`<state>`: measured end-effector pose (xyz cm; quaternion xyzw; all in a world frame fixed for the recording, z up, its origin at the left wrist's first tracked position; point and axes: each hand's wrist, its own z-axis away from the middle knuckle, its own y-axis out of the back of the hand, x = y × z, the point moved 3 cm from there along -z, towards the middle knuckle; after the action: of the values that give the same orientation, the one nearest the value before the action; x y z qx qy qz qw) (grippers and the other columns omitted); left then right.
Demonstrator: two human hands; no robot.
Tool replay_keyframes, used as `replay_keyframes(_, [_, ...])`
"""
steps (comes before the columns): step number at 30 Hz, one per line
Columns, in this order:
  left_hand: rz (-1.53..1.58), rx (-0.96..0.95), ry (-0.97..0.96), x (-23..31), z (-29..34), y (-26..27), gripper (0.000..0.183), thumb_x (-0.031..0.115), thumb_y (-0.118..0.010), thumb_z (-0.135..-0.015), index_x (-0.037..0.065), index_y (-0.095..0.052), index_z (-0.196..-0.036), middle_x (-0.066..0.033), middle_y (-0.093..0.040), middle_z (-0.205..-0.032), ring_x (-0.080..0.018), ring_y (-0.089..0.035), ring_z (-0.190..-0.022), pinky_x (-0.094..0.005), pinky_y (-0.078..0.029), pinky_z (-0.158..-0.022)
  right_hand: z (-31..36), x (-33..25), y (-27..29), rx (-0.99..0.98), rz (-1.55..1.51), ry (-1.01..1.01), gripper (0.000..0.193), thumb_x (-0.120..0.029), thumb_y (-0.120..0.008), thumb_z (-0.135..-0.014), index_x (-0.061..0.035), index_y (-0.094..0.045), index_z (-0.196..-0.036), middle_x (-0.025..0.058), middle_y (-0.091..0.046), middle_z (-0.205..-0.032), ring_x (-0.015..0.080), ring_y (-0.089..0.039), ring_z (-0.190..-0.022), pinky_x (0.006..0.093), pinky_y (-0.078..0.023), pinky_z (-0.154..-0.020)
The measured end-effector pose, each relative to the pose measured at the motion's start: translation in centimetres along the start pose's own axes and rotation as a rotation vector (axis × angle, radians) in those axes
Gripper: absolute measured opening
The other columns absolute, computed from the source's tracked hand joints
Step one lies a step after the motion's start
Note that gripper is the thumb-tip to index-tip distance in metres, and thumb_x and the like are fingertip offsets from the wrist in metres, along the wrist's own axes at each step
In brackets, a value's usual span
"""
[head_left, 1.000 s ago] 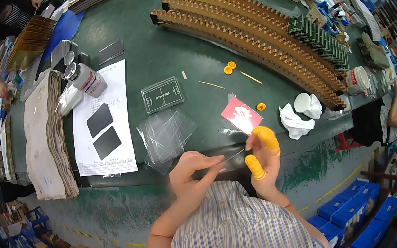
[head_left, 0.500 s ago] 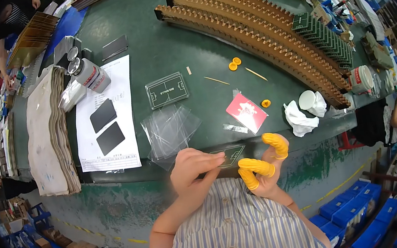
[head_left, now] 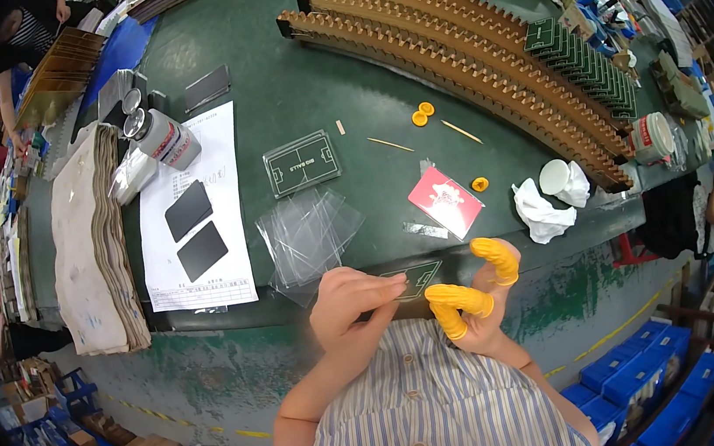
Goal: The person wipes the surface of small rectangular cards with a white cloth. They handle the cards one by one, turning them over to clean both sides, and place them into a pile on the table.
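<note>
My left hand [head_left: 350, 305] pinches a thin dark green card-like plate [head_left: 421, 280] with white pitch lines, tilted at the table's front edge. On my right hand [head_left: 482, 301], yellow rubber finger cots cover several fingers; these are spread apart beside the plate's right end, a fingertip very near its lower edge. I cannot tell whether it touches. Beyond my left hand lie clear plastic sheets [head_left: 310, 233], fanned loosely. A similar green plate [head_left: 301, 164] with white lines lies flat behind them. Past my right hand is a red card [head_left: 444, 202] with a white print.
Slotted wooden racks [head_left: 444, 63] run along the far right, with green plates [head_left: 586, 69] standing at one end. White crumpled tissue [head_left: 543, 215], toothpicks [head_left: 389, 144] and spare yellow finger cots [head_left: 420, 117] lie nearby. Left are black cards [head_left: 202, 251] on paper, a bottle [head_left: 170, 140] and stacked boards [head_left: 95, 244].
Almost nothing differs. The whole view has shifted very slightly; both hands and the pinched plate keep nearly the same pose.
</note>
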<state>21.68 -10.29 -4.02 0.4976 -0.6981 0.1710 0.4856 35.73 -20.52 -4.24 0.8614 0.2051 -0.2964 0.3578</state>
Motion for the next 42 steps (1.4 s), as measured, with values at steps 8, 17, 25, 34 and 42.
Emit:
replay_keyframes(8, [0.002,0.000,0.001,0.0,0.0,-0.1,0.023,-0.009,-0.070,-0.065,0.005,-0.068,-0.083,-0.0057,-0.070,-0.086,-0.0170,-0.059,-0.077,-0.0303,-0.042,-0.074,-0.2,0.0,-0.1,-0.003,0.016,0.011,0.025,-0.024,-0.073,-0.073,-0.0286,-0.071,-0.098,0.0085,-0.047,-0.120,0.0287,-0.037,-0.106,0.0386,-0.032,-0.089])
replay_keyframes(17, [0.001,0.001,0.004,-0.3,-0.1,-0.2,0.023,-0.010,-0.070,-0.065,0.005,-0.068,-0.082,-0.0058,-0.070,-0.087,-0.0168,-0.060,-0.077,-0.0300,-0.043,-0.075,-0.2,0.3,-0.1,-0.023,-0.035,-0.011,0.022,-0.020,-0.073,-0.072,-0.0245,-0.072,-0.093,0.0116,-0.041,-0.125,0.0295,-0.035,-0.112,0.0420,-0.028,-0.094])
replay_keyframes(25, [0.001,0.013,0.009,-0.5,-0.1,-0.4,0.022,-0.010,-0.070,-0.066,0.005,-0.068,-0.082,-0.0062,-0.070,-0.086,-0.0172,-0.060,-0.076,-0.0298,-0.043,-0.074,-0.2,1.0,-0.2,0.044,0.015,-0.004,0.027,-0.021,-0.072,-0.073,-0.0269,-0.071,-0.099,0.0101,-0.048,-0.123,0.0295,-0.037,-0.109,0.0395,-0.033,-0.090])
replay_keyframes(34, [0.004,0.025,0.005,-0.7,0.0,-0.4,0.023,-0.011,-0.069,-0.065,0.004,-0.068,-0.082,-0.0066,-0.071,-0.087,-0.0168,-0.061,-0.076,-0.0299,-0.042,-0.073,-0.5,0.6,-0.3,-0.001,0.014,-0.016,0.024,-0.022,-0.072,-0.074,-0.0264,-0.071,-0.098,0.0106,-0.049,-0.123,0.0298,-0.038,-0.108,0.0389,-0.034,-0.090])
replay_keyframes(42, [0.013,0.027,0.005,-0.8,0.2,-0.3,0.023,-0.012,-0.068,-0.064,0.004,-0.067,-0.082,-0.0070,-0.071,-0.087,-0.0170,-0.061,-0.076,-0.0300,-0.042,-0.073,-0.5,0.4,-0.2,0.011,0.008,0.021,0.025,-0.021,-0.071,-0.074,-0.0259,-0.071,-0.098,0.0110,-0.049,-0.124,0.0302,-0.038,-0.108,0.0390,-0.034,-0.090])
